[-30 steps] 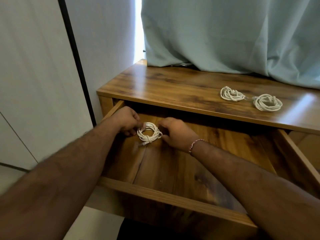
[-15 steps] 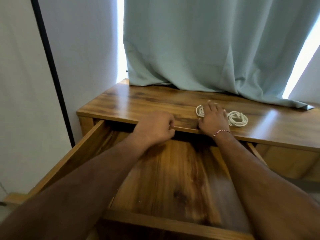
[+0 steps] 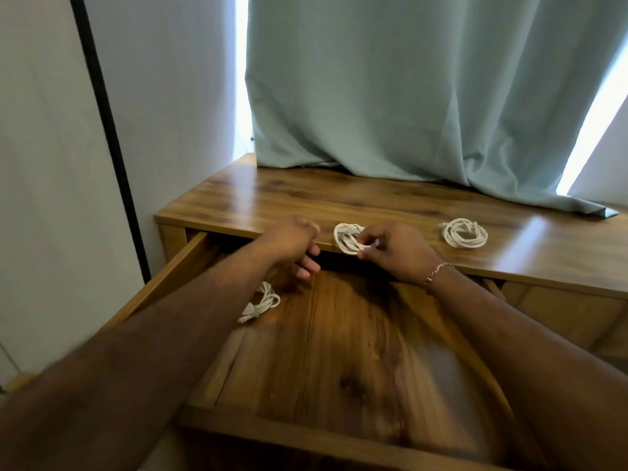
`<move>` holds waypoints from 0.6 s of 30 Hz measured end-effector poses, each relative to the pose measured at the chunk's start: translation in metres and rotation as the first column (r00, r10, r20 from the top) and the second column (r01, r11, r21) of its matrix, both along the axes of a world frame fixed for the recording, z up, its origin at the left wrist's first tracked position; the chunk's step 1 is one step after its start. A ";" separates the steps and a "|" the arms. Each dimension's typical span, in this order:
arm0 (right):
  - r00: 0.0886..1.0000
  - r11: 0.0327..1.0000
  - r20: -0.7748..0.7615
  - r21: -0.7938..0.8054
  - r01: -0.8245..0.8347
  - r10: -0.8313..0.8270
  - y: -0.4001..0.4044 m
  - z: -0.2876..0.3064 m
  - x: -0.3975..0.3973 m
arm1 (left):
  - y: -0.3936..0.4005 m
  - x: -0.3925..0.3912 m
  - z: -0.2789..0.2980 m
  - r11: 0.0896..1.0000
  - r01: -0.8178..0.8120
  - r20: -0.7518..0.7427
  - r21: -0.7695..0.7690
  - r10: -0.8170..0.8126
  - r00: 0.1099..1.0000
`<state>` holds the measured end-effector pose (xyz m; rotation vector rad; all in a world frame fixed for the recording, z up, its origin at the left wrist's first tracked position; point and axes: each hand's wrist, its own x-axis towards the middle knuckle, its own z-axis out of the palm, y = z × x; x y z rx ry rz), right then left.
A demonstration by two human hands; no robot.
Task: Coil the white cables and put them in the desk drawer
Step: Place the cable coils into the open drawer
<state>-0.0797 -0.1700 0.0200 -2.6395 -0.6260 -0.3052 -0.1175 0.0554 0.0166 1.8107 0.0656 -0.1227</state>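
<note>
The right hand (image 3: 399,254) has its grip pinched on a coiled white cable (image 3: 346,242) at the front edge of the tabletop (image 3: 272,195), thumb and fingertips closed on the loops nearest the drawer. The left hand (image 3: 292,248) hangs just beside it over the open drawer (image 3: 339,351), fingers loosely curled and holding nothing.

One coil (image 3: 260,305) already lies in the drawer, near its back left. A third coil (image 3: 465,233) rests further right on the tabletop, well apart from the hands.

The step in hand looks like lifting the pinched coil into the drawer. To do it well, the pinch should gather all the loops together, not just one strand, or the coil may unwind as it comes off the edge. The free left hand could support the far side. Setting it down flat beside the first coil, not on it, should keep both from tangling.
</note>
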 end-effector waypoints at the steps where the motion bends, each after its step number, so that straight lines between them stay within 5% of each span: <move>1: 0.997 0.997 0.027 -0.018 -0.078 0.079 0.008 -0.004 -0.014 | 0.006 -0.003 -0.001 0.999 0.032 -0.028 -0.023 -0.033 0.999; 5: 0.953 0.946 0.072 -0.166 -0.279 0.293 0.030 -0.027 -0.047 | 0.023 -0.010 -0.008 0.945 0.134 -0.028 0.298 -0.131 0.991; 13: 0.961 0.866 0.028 -0.440 -0.236 0.276 0.041 -0.086 -0.052 | 0.007 -0.019 -0.067 0.820 0.145 -0.128 0.554 -0.088 0.988; 18: 0.961 0.876 -0.024 -0.405 -0.262 0.277 0.039 -0.096 -0.046 | 0.000 -0.013 -0.071 0.654 0.090 -0.033 0.751 -0.099 0.995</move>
